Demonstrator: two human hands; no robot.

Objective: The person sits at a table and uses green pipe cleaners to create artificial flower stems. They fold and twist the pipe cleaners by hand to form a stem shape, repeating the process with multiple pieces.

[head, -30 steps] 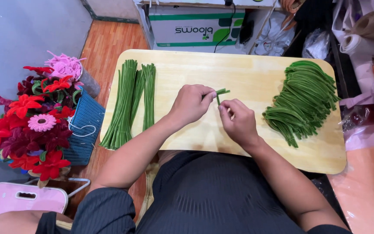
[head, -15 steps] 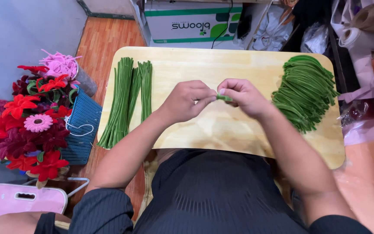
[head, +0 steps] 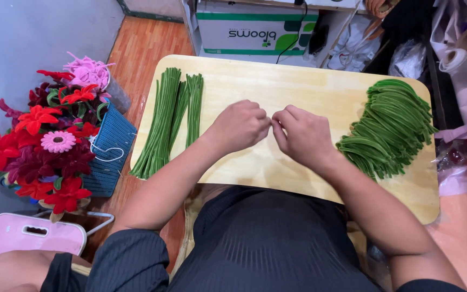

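My left hand (head: 239, 125) and my right hand (head: 304, 135) meet fingertip to fingertip over the middle of the pale wooden board (head: 277, 81). Both are closed around a small green fuzzy stem, which the fingers now hide almost completely. To the left of my left hand lies a row of long straight green fuzzy stems (head: 166, 121). A heap of bent green stems (head: 393, 124) sits to the right of my right hand. Neither hand touches either pile.
Left of the board stand red and pink fuzzy flowers (head: 44, 146), a blue woven basket (head: 112, 146) and a pink fuzzy bundle (head: 87, 70). A pink case (head: 28, 238) lies at the lower left. A white and green cardboard box (head: 255, 30) stands behind the board.
My hands have drawn together from slightly apart. The short green stem that stuck out between the fingers a second ago is now covered by them.
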